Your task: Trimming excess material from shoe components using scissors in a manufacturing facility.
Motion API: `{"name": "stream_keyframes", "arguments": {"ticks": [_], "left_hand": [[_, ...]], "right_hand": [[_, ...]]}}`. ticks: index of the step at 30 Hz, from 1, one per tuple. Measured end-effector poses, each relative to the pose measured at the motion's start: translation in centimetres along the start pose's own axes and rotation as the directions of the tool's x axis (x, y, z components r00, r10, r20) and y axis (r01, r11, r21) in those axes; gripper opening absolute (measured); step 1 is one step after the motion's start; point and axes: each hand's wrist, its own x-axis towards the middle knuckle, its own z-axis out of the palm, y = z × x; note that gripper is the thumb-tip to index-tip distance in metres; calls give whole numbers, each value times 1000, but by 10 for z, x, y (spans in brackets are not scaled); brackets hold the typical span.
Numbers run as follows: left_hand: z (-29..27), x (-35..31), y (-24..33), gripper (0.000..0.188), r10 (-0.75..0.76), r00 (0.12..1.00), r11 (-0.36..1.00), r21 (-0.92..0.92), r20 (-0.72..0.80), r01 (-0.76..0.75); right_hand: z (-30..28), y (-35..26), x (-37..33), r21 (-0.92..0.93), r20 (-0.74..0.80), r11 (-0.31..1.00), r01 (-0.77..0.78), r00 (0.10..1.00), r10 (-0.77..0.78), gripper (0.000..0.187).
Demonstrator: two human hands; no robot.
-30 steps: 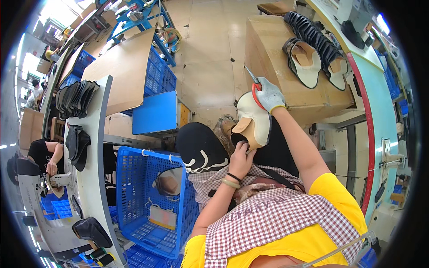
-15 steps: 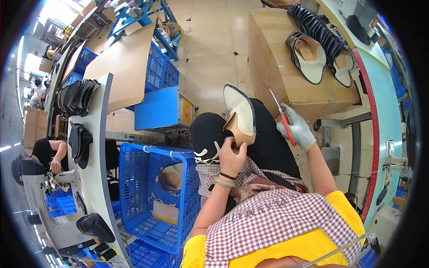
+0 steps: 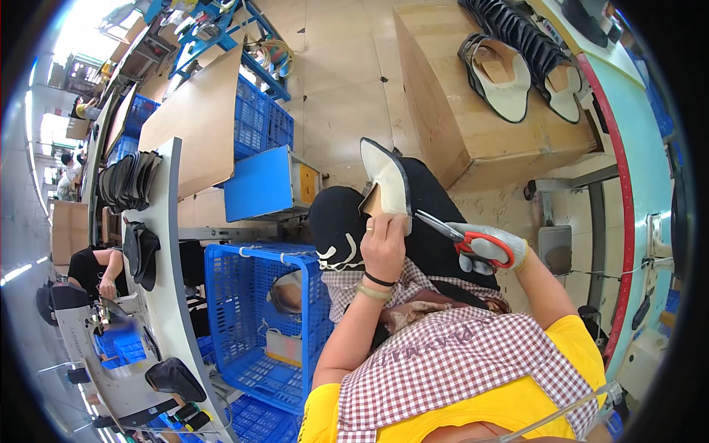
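Note:
My left hand [image 3: 382, 247] pinches a shoe upper [image 3: 390, 177] over my lap, its cream lining and tan heel patch showing and a dark edge running round it. A white cotton glove covers my right hand [image 3: 487, 249], which grips scissors [image 3: 444, 228] with red handles. Their blades point left and their tip comes close to the upper's right edge; whether it touches I cannot tell.
To my left stands a blue plastic basket [image 3: 214, 317] with a shoe upper [image 3: 288, 292] inside. A cardboard box [image 3: 443, 140] ahead right bears a row of black uppers [image 3: 509, 37]. Beyond a grey bench, a co-worker's hand [image 3: 108, 286] is beside a sewing machine [image 3: 74, 340].
My right hand has brought the scissors left and down, turning the blades from pointing up to pointing left at the upper. The upper has shifted slightly left in my left hand.

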Motion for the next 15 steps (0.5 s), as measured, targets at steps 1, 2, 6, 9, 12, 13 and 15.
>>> {"name": "stream_keyframes", "arguments": {"ticks": [1, 2, 6, 9, 12, 13, 15], "left_hand": [[2, 0, 1, 13, -35, 999, 999, 4, -16, 35], [4, 1, 2, 11, -71, 997, 997, 9, -34, 72], [3, -3, 4, 9, -129, 988, 990, -66, -88, 124], [4, -9, 4, 9, -143, 985, 986, -102, -101, 133], [5, -14, 3, 8, -138, 984, 984, -127, -112, 123], [6, -16, 2, 9, -151, 981, 981, -143, -122, 134], [6, -15, 3, 9, -168, 977, 977, -156, -131, 147]], "right_hand": [[-3, 3, 0, 27, 40, 999, -26, 999, 25, 83], [-4, 3, 1, 33, 41, 999, -25, 999, 23, 83], [-6, 0, 10, 66, 133, 991, -112, 986, 103, 85], [-6, -4, 21, 64, 189, 991, -120, 976, 106, 84], [-1, -8, 30, 66, 192, 990, -128, 975, 113, 89], [0, -10, 32, 45, 174, 991, -129, 978, 120, 94], [2, -8, 33, 82, 171, 989, -126, 979, 110, 94]]}}
